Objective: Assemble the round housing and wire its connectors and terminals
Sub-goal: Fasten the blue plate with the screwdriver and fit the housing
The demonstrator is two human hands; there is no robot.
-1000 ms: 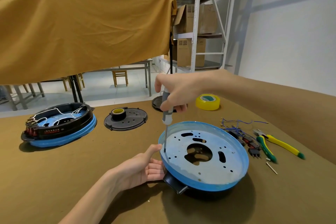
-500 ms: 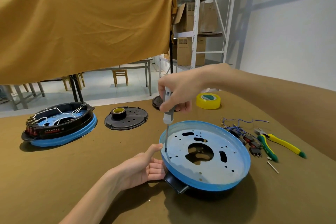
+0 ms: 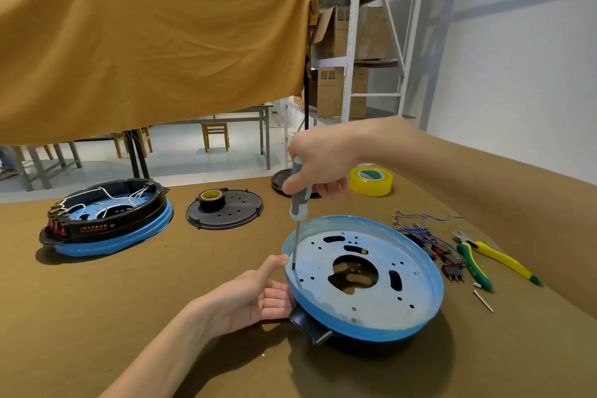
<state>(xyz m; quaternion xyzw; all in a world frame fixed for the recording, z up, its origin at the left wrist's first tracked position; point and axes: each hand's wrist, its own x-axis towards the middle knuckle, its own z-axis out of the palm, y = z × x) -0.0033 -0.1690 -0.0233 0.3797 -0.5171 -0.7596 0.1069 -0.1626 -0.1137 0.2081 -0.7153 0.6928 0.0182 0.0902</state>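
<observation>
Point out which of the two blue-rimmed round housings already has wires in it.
The far-left housing: white wires loop inside it. The near housing under the screwdriver shows none.

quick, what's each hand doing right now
Left hand: grips the near-left edge of the round housing, thumb on its blue rim.
Right hand: closed round the screwdriver handle, tip down on the plate just inside the rim.
</observation>
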